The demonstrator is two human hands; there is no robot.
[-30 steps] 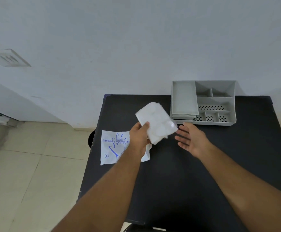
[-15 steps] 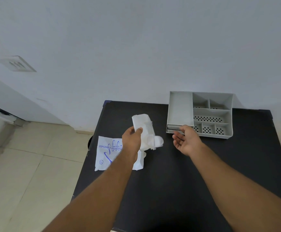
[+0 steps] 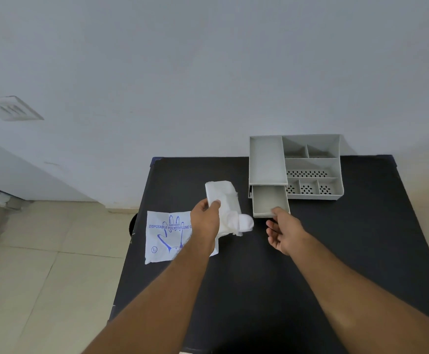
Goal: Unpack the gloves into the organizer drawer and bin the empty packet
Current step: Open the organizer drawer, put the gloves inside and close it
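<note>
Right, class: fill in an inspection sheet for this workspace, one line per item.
Surface: black table against a pale wall.
Job's things: folded gloves held above the table; grey organizer at the back; its drawer pulled out, looks empty; printed packet flat at the table's left edge.
Clutter: nothing seen.
Grippers: left hand grips the gloves; right hand has fingertips on the drawer front.
Cables: nothing seen.
Surroundings: tiled floor left; dark round object beside the table, unclear.
</note>
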